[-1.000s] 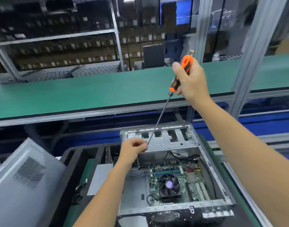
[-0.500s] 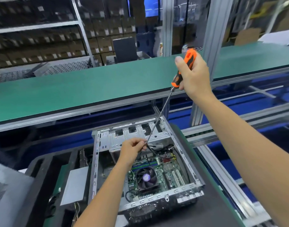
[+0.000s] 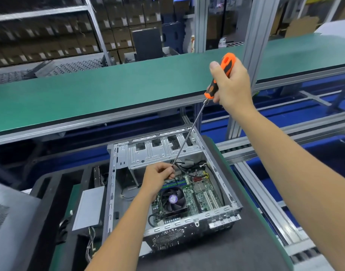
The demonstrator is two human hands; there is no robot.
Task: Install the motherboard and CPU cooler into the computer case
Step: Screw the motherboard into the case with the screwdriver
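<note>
Two hands steady a screwdriver [image 3: 189, 141] over the motherboard [image 3: 199, 192].
Right hand [image 3: 231, 85] grips the handle; left hand [image 3: 158, 178] pinches the tip, now lowered from the drive cage into the computer case [image 3: 216, 163], frame centre; fastening looks imminent.

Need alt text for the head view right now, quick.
Right hand grips an orange screwdriver, its long shaft angled down to the left hand, which pinches the tip above the motherboard in the open computer case.

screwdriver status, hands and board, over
Right hand grips screwdriver handle; left hand pinches its tip. Motherboard and cooler fan sit in case. Black cables by the tip.
</note>
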